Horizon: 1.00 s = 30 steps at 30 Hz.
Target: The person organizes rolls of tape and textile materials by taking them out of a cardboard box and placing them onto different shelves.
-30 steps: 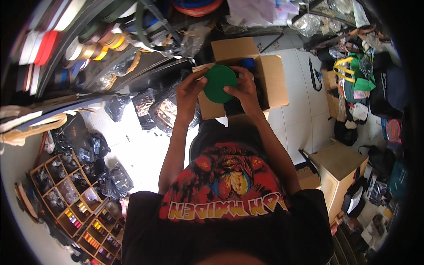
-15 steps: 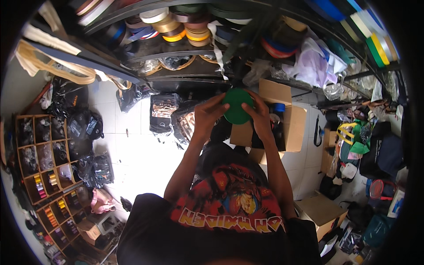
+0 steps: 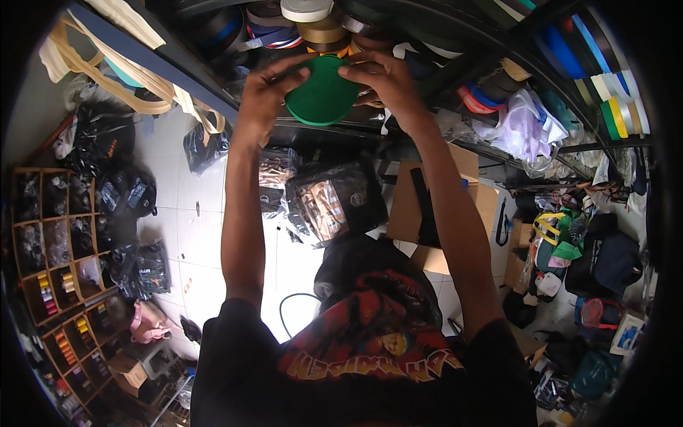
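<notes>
Round green roll (image 3: 322, 92) held out at the far side, left hand (image 3: 265, 101) gripping its left edge, right hand (image 3: 390, 84) its upper right, ribbon rolls (image 3: 321, 32) beyond, cardboard box (image 3: 405, 208) nearer, to the right

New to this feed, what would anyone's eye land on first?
First, the bright green disc, held between the left hand and right hand near the picture's top. Then the pale lilac bag at upper right, and the coloured spools in a wooden rack at lower left.
</notes>
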### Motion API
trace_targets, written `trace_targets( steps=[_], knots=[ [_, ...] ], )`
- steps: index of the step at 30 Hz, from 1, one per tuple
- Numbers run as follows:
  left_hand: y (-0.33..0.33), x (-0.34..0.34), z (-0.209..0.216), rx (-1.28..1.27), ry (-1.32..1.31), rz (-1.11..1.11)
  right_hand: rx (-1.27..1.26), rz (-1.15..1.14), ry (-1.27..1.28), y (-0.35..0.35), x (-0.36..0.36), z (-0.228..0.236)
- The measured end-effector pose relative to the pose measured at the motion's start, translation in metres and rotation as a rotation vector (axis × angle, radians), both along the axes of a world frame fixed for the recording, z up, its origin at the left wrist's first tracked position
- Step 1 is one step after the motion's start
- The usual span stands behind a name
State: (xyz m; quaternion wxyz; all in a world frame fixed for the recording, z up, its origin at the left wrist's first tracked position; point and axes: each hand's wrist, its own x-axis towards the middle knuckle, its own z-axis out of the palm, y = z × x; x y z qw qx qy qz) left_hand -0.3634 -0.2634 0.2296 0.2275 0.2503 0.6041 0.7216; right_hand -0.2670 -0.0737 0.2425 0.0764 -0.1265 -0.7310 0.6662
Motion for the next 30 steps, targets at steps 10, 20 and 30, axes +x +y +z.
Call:
trace_targets(
  steps=[10,20,30],
  knots=[
    [-0.015,-0.023,-0.009,-0.104,-0.037,-0.038,-0.035,0.078,0.017,-0.016,-0.015,-0.007],
    [-0.018,0.002,-0.047,-0.017,0.072,-0.04,-0.31,-0.294,-0.005,-0.039,-0.008,-0.054],
    [-0.021,0.001,-0.061,-0.001,0.012,0.108,0.254,-0.092,0.159,-0.043,-0.002,-0.068]
  ],
)
